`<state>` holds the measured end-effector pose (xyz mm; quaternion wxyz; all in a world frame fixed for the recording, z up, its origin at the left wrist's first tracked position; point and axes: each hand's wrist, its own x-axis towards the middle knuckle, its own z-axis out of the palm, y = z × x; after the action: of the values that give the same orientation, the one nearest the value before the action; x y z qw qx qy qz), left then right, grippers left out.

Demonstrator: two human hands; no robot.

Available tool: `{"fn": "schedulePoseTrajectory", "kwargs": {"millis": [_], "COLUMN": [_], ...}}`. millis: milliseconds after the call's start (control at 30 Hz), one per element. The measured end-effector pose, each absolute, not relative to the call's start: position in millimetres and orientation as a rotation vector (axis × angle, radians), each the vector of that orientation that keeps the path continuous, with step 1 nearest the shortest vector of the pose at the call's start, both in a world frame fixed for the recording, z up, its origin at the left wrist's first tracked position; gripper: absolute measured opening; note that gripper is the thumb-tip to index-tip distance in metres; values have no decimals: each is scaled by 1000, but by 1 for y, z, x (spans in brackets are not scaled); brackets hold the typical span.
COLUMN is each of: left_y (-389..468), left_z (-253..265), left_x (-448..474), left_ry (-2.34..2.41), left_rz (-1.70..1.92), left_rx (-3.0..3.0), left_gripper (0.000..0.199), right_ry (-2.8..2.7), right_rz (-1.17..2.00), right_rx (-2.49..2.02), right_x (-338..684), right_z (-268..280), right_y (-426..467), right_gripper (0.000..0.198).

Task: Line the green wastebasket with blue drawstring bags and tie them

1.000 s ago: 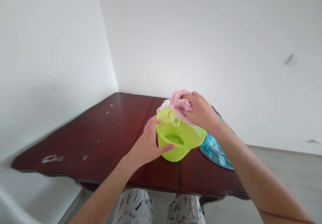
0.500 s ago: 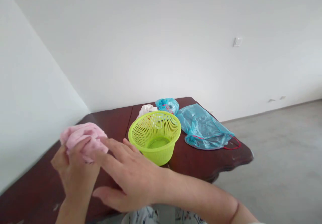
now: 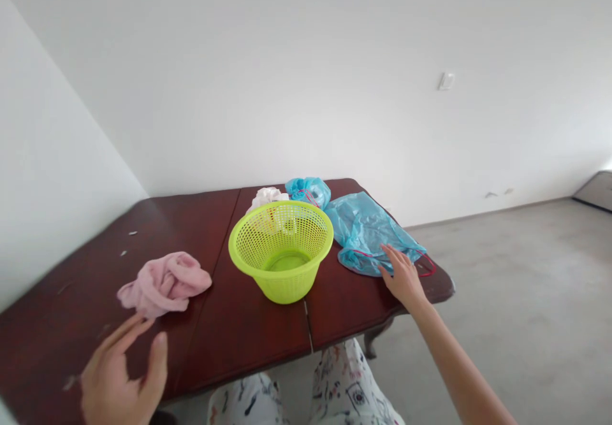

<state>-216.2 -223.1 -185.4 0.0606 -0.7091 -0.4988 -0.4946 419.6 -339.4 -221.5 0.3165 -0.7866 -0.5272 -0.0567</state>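
A crumpled pink cloth (image 3: 167,283) lies on the left part of the dark red table (image 3: 239,329). Just in front of it is my left hand (image 3: 122,374), open, with thumb and fingers apart and nothing held. On the right, my right hand (image 3: 401,275) reaches over the near edge of a flat blue plastic bag (image 3: 366,227) with a red drawstring (image 3: 427,266). Its fingers are spread; whether they touch the bag I cannot tell. Between the hands stands a lime-green plastic basket (image 3: 287,285), upright, with nothing visible inside.
Behind the basket sit a bunched white plastic bag (image 3: 268,195) and a bundled blue bag (image 3: 310,190) with red string. White walls (image 3: 268,81) border the table's back and left. Small white scraps (image 3: 132,233) dot the tabletop. My patterned trousers (image 3: 351,387) show below the table edge.
The pink cloth has left my left hand and now lies on the table. My right hand has moved from beside the cloth across to the flat blue bag. The view has shifted slightly.
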Motion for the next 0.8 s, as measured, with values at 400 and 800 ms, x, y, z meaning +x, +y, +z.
{"fn": "schedulePoseTrajectory", "kwargs": {"millis": [400,800], "left_y": [-323,-325], "left_z": [-222,-139], "left_x": [-62,0], "left_ry": [-1472,-1577], "left_rz": [-1719,-1302], "left_rx": [-3078,-3962], "left_gripper": [27,43], "right_ry": [-1538,-1216], "right_rz": [-74,-532], "right_rx": [-1750,-1429], "right_x": [307,229], "right_z": [-141,-114], "right_y": [-327,-441], "right_gripper": [33,20]}}
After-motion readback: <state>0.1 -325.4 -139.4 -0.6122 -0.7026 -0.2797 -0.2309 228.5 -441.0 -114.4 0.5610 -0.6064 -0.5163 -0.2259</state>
